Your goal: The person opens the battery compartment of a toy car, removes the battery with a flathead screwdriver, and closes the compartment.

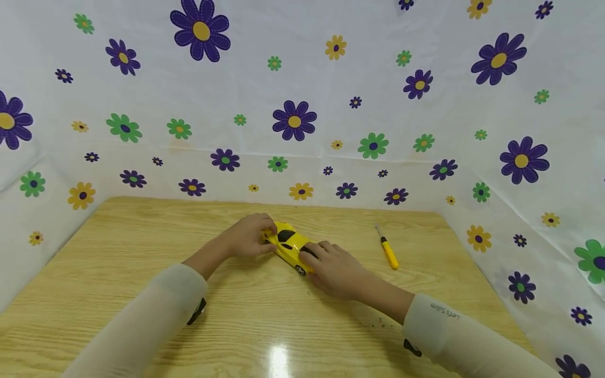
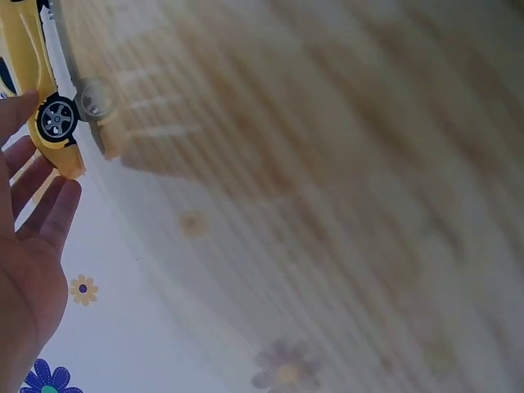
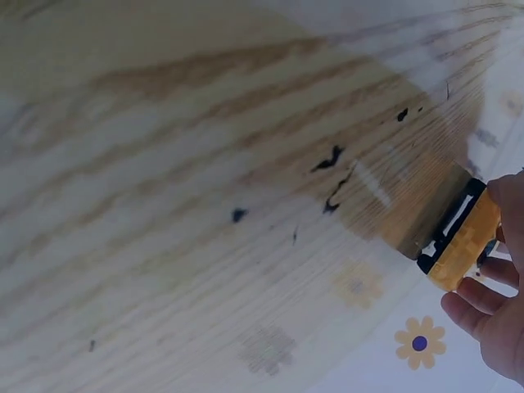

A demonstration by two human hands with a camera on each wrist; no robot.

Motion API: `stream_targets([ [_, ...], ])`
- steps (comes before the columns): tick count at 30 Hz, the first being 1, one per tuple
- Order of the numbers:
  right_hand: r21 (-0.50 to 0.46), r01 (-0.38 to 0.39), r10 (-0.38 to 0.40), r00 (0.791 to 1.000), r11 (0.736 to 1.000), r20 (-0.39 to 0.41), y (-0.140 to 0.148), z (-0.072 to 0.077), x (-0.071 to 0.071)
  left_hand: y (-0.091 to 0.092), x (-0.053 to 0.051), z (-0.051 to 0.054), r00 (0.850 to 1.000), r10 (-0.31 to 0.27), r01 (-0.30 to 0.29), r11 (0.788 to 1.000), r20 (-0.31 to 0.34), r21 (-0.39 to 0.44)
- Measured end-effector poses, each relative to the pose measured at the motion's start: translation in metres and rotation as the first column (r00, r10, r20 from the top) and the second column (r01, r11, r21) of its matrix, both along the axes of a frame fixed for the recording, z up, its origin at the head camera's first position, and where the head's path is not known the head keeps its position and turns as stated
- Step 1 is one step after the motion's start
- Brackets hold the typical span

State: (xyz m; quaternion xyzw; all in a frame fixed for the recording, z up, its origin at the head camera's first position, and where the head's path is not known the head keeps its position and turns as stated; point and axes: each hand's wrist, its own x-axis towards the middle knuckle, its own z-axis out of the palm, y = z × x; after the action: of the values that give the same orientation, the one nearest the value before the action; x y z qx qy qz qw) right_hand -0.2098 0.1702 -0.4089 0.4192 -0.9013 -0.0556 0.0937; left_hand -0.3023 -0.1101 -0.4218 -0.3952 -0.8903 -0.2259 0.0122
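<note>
A yellow toy car [image 1: 294, 242] with dark windows stands on its wheels on the wooden table, set diagonally. The left hand [image 1: 249, 236] grips its far-left end, thumb on the near side and fingers round the other. Over the near-right end, the right hand [image 1: 337, 270] holds the car with curled fingers. In the left wrist view, the left hand [image 2: 33, 237] has thumb and fingers about the car's end [image 2: 29, 57] beside a wheel. The right wrist view shows the right hand [image 3: 503, 303] pinching the other end [image 3: 465, 246].
A screwdriver [image 1: 389, 254] with a yellow and black handle lies at the right on the wooden table [image 1: 165, 236]. Small dark bits [image 1: 379, 320] are scattered near the right forearm. A white flower-printed cloth [image 1: 255, 84] stands behind and at the sides.
</note>
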Motion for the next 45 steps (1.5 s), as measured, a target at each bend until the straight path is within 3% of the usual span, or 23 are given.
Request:
stream_targets([
  [7,-0.031,-0.005,0.007,0.999,1.0,0.037,0.004,-0.001,-0.005,0.002,0.004,0.003,1.0,0.009,-0.009,1.0,-0.022,-0.021],
  [15,-0.022,-0.052,0.054,0.993,0.998,0.104,0.021,0.001,-0.016,0.011,0.02,0.009,0.999,0.037,-0.04,0.995,-0.036,-0.086],
  [24,-0.029,-0.091,0.094,0.987,0.995,0.127,0.034,0.002,-0.026,0.027,0.044,0.009,0.986,0.164,-0.168,0.976,-0.041,-0.137],
  [29,-0.018,-0.089,0.09,0.987,0.996,0.13,0.036,0.002,-0.026,0.029,0.049,0.009,0.982,0.18,-0.185,0.971,-0.05,-0.153],
  [33,-0.037,-0.085,0.089,0.987,0.996,0.137,0.036,0.004,-0.026,0.027,0.047,0.009,0.986,0.154,-0.162,0.973,-0.064,-0.167],
  [38,-0.081,-0.087,0.097,0.985,0.993,0.142,0.037,0.003,-0.029,0.022,0.037,0.005,0.994,0.06,-0.076,0.983,-0.096,-0.164],
  [45,-0.09,-0.075,0.088,0.983,0.993,0.161,0.037,0.003,-0.031,0.02,0.025,0.006,1.0,-0.024,0.021,0.991,-0.018,-0.133],
])
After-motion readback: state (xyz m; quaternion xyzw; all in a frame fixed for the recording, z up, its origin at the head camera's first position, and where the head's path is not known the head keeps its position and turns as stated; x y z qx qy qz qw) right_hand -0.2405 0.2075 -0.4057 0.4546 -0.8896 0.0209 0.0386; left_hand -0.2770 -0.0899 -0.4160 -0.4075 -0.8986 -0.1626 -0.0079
